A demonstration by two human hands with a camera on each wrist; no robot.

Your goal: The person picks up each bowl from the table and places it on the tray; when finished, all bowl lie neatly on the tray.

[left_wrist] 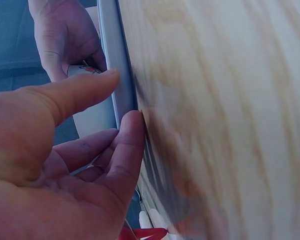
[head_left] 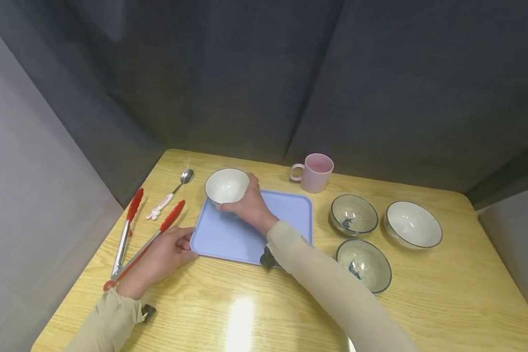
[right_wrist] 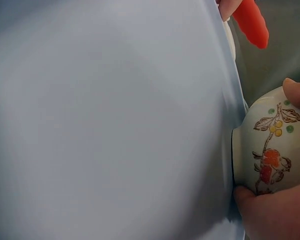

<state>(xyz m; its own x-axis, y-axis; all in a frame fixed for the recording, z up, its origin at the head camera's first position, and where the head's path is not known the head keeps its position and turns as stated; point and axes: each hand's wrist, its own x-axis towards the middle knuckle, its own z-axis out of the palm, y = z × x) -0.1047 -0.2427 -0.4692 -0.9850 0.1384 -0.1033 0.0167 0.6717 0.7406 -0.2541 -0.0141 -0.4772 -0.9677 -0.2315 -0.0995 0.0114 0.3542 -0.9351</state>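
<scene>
My right hand (head_left: 249, 204) grips a small white bowl (head_left: 226, 186) by its side, at the far left corner of the blue tray (head_left: 286, 215). Painted fruit and leaves decorate the outside of this bowl (right_wrist: 272, 145) in the right wrist view. Its foot is at the tray surface; whether it bears full weight there I cannot tell. At the tray's near left corner my left hand (head_left: 169, 252) holds the edge, with thumb and fingers on the rim (left_wrist: 121, 95) in the left wrist view. Red-tipped metal tongs (head_left: 124, 239) lie open beside and partly under the left hand.
A spoon with a white figure handle (head_left: 165, 201) lies left of the tray. Behind the tray's right side stands a pink mug (head_left: 317, 173). To the right are two speckled grey bowls, one farther (head_left: 356, 212) and one nearer (head_left: 371, 264), and a larger white bowl (head_left: 411, 222).
</scene>
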